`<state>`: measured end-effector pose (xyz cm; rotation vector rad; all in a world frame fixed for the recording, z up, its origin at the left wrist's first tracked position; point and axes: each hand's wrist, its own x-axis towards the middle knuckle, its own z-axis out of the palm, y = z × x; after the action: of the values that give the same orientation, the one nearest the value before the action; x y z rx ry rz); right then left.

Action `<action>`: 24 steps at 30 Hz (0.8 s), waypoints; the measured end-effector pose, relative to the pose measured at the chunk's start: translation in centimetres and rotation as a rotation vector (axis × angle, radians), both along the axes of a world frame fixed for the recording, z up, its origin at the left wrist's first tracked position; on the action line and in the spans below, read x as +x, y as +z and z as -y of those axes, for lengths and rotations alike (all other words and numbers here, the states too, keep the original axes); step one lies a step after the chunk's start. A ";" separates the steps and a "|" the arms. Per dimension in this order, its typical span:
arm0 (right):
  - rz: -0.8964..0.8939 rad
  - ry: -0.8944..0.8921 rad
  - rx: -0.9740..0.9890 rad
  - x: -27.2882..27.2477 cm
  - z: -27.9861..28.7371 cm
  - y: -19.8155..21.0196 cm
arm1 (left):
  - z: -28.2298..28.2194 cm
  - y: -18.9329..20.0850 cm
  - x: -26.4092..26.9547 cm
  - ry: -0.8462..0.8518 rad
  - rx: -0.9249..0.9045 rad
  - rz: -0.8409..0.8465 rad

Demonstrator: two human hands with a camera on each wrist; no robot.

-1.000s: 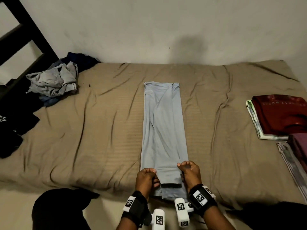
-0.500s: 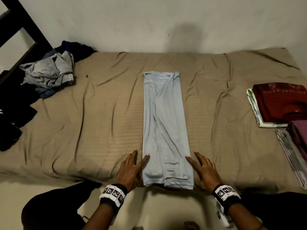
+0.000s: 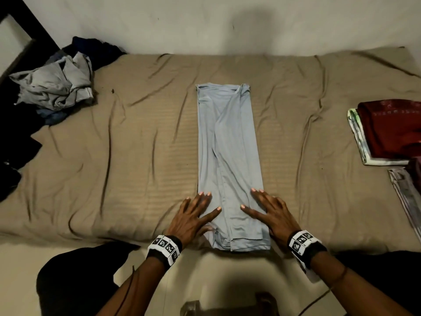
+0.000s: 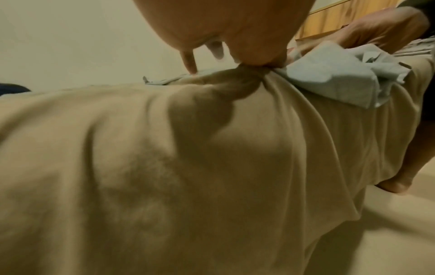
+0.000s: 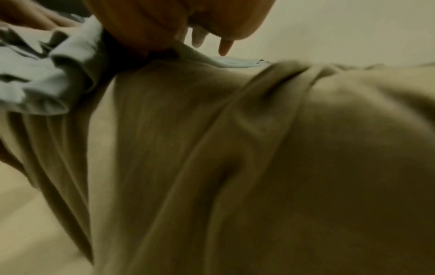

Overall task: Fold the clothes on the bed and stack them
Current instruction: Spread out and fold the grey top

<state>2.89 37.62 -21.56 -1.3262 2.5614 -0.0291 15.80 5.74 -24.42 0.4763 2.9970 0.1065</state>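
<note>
1. Both hands have moved inward since half a second ago: then they lay flat on the bed sheet (image 3: 114,179) just beside the garment; now their fingers rest on the light blue garment (image 3: 227,144) near its close end.
2. Bed: garment lies centred, folded lengthwise into one long narrow strip, its near end at the mattress edge.
3. Unfolded heap (image 3: 54,87) sits at the far left corner; folded stack (image 3: 391,128) sits at the right edge, a second beside it.
4. Left hand (image 3: 193,217): grip wide, fingers splayed and straight, pressing the strip's left edge; holds nothing.
5. Right hand (image 3: 271,213): same, flat on the right edge.
6. Progress estimate: partway. Crosswise folds and stacking of this piece remain; heap untouched.
</note>
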 end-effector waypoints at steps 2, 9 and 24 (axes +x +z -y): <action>0.020 0.105 0.067 -0.3 0.2 -0.2 | 0.0 -0.1 -0.5 -0.074 0.006 0.040; 0.145 0.139 0.071 -0.3 -0.9 -0.5 | 2.0 1.0 1.7 -0.156 0.240 0.151; 0.365 -0.034 -0.064 -0.3 -0.2 -0.7 | 3.1 -0.2 0.8 -0.126 0.374 0.047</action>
<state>2.64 37.79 -22.30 -1.1728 2.2879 -0.3307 16.64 2.67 -24.61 0.6841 2.8933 0.6645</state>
